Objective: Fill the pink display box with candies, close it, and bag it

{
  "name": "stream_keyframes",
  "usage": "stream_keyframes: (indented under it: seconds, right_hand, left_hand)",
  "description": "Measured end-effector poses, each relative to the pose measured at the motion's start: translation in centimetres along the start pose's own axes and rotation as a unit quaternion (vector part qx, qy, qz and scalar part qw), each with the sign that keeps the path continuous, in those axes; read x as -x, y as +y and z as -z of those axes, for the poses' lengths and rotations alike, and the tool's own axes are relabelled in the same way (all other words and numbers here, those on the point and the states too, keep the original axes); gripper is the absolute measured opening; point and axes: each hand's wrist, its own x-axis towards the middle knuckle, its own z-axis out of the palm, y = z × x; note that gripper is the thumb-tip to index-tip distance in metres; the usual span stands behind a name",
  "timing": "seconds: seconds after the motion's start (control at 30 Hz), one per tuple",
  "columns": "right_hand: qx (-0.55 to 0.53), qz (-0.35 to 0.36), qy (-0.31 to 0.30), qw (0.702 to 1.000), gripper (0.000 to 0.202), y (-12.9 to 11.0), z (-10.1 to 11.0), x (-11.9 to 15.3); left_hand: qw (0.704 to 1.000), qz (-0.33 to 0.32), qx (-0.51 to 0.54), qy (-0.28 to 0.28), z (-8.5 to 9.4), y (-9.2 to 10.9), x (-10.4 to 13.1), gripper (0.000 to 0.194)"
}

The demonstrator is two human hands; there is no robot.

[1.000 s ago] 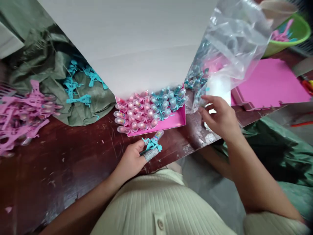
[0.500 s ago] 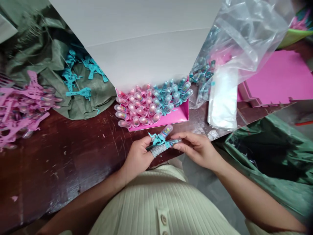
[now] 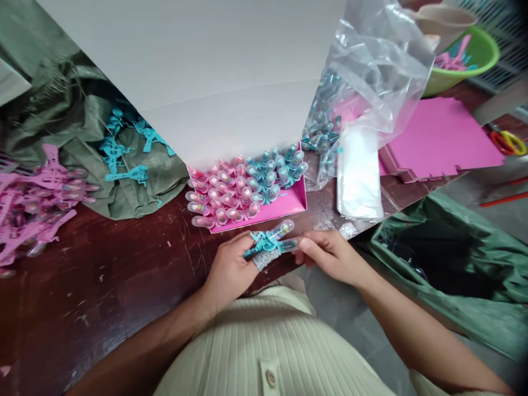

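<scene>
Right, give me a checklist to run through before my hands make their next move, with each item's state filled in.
1. Left hand has hold of the blue piece: ok, it is gripped between the digits.
2. Right hand on the lower clear tube: ok, the fingers are at its outer end.
3. Lower tube fully seated: cannot tell, the joint is too small and blurred.
4. Grey wrap in place on the left hand: ok.
5. Pink box closed: not ok, it is open, with its bare floor showing at the front right.
6. Scissors away from both hands: ok, they lie at the far right.
</scene>
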Motion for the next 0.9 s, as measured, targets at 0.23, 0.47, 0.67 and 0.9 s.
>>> stream_keyframes:
  seconds: [0.23,0.47,0.67,0.9]
  right_hand:
    - [0.035,0.149,0.027,0.988,0.019,-0.5,1.8,-0.3]
    - [-0.169,0.147,-0.039,0.974,0.08,-0.2,2.2,-1.1]
    - [-0.031,0.132,0.23,0.964,0.046,0.3,5.4,-3.3]
    - [0.303,0.053,0.205,0.929,0.042,1.0,6.7,-6.9]
  left_hand:
    - [0.951,0.164,0.246,-0.092,-0.7,2.5,-1.1,0.025]
    - [0.886,0.276,0.291,-0.232,-1.7,5.1,-1.7,0.038]
    - [0.953,-0.2,-0.223,0.039,1.2,4.9,-3.8,0.02]
    - [0.818,-0.333,-0.467,0.034,1.5,3.2,-7.4,0.037]
